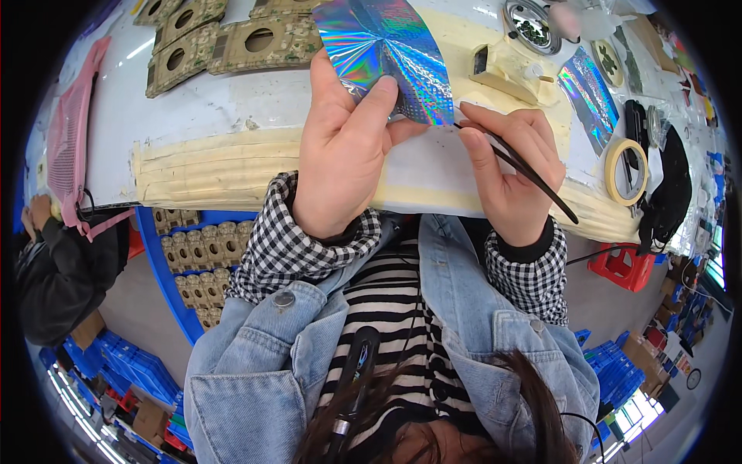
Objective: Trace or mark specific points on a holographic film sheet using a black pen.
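Shiny holographic foil in a flat sheet (410, 46) is pinched by my left hand (340, 139), the thumb pressed on its face and the fingers behind it. Rows of tiny marks show on the foil. Black tweezers (555, 199) lie in my right hand (514, 166), slanting between thumb and fingers. Their tip points at the sheet's lower right corner; whether it touches or grips anything is too small to tell. Several camouflage-patterned housings (259, 46) with round holes lie on the table beyond my left hand.
Right of my hands are a beige taped block (506, 73), a round metal dish (514, 19) with dark green bits, another foil sheet (591, 100) and a tape roll (610, 172). A pink mesh bag (73, 131) hangs left, near another person's sleeve (58, 271). A blue tray (166, 286) holds more housings.
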`<state>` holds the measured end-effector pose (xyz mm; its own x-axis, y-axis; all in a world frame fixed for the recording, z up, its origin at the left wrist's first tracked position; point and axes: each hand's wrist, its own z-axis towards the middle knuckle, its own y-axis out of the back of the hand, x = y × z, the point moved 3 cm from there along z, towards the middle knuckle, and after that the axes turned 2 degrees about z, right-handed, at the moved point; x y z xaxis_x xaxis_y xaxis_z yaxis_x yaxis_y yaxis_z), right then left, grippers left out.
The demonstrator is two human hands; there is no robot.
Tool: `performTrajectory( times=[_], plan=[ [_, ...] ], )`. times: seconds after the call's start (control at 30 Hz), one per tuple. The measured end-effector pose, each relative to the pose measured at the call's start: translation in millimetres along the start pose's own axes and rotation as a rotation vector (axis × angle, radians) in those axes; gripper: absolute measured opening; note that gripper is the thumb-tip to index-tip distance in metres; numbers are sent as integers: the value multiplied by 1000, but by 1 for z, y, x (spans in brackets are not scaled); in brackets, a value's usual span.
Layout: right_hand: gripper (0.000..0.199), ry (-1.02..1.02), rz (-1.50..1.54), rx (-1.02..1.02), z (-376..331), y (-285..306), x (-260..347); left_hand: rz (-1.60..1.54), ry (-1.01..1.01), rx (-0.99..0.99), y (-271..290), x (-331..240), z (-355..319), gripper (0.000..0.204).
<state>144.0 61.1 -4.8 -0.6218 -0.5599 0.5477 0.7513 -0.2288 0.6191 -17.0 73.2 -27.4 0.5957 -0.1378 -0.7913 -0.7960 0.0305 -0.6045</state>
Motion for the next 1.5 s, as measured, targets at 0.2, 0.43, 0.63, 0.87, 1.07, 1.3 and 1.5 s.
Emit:
performTrajectory(
  times=[0.2, 0.43, 0.63, 0.87, 1.07, 1.3, 1.5],
  plan=[
    [18, -29, -11, -47, -1, 3, 0, -40, -35, 13, 1, 1, 1, 32],
    [18, -76, 22, -41, -1, 4, 0, -42, -59, 17, 3, 0, 0, 31],
    [17, -107, 45, -9, 0, 2, 0, -42, -48, 47, 0, 0, 1, 32],
    [18, -110, 49, 2, 0, 0, -1, -60, -1, 81, -2, 0, 2, 33],
    [18, -123, 46, -1, -2, 0, -2, -59, -16, 54, -3, 3, 1, 30],
    [16, -143, 58, -32, -2, 2, -3, -76, -12, 66, -2, 2, 2, 32],
    [15, -150, 68, -42, -3, 3, -3, -59, -20, 45, -2, 1, 2, 30]
  ],
)
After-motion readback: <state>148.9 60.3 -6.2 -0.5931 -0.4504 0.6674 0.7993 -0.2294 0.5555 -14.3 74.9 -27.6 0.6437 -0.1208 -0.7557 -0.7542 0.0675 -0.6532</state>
